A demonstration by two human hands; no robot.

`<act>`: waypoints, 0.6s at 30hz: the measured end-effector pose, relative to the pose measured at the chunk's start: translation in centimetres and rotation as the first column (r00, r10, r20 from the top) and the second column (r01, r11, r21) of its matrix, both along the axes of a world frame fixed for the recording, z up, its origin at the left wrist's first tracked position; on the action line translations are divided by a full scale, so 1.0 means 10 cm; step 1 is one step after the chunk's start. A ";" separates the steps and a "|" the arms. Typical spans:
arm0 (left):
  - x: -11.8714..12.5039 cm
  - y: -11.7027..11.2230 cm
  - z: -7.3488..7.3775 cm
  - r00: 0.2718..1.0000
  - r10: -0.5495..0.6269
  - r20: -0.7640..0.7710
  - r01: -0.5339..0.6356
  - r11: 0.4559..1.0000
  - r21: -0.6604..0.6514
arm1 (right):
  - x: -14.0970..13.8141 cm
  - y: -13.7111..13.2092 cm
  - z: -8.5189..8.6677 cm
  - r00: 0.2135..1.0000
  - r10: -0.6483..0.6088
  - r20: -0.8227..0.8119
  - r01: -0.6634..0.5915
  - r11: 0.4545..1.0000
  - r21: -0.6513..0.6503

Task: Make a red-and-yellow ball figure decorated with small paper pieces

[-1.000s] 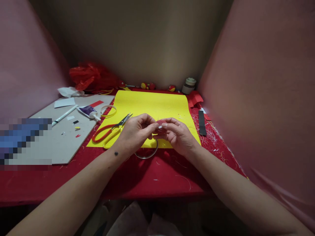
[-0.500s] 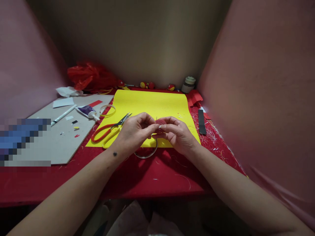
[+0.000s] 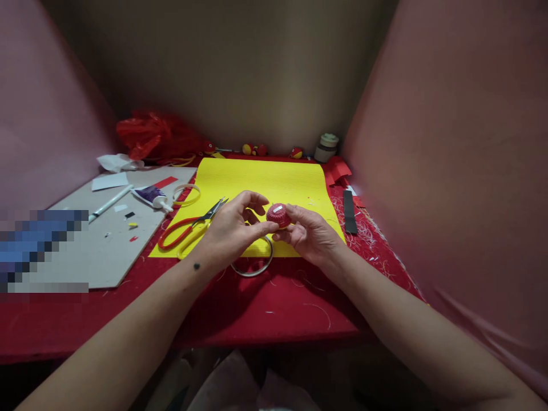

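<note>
One small red ball (image 3: 276, 218), white patch (image 3: 278, 209) on top, held over a yellow sheet (image 3: 257, 178) between thumb and bent fingers of the right hand (image 3: 314, 233). Left hand (image 3: 243, 222): loosely parted, thumb-tip at the ball's near left edge.

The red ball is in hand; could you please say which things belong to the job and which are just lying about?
In the job: red ball, white piece on it; perhaps scissors, tube.
Seemingly lying about: black strip, lidded jar, red plastic bag.
</note>
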State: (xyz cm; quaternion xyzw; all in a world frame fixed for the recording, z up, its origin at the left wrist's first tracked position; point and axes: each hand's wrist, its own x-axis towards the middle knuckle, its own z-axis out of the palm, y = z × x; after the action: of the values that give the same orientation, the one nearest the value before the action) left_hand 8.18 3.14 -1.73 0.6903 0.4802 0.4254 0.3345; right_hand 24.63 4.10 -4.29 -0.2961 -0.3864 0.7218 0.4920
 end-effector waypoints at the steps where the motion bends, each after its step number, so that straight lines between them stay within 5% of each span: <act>1: 0.00 0.00 0.00 1.000 0.001 -0.001 -0.001 1.000 -0.007 | 0.00 0.00 -0.01 1.000 0.005 -0.004 -0.005 1.000 -0.002; 18: 0.04 -0.10 0.12 0.994 0.046 0.097 -0.042 0.998 -0.042 | -0.01 0.00 -0.02 0.996 -0.022 -0.083 0.020 1.000 -0.017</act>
State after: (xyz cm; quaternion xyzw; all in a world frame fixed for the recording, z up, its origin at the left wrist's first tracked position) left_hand 8.61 2.12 -0.52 0.6512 0.4865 0.4564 0.3619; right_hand 24.55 4.15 -4.52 -0.2735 -0.3566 0.7313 0.5130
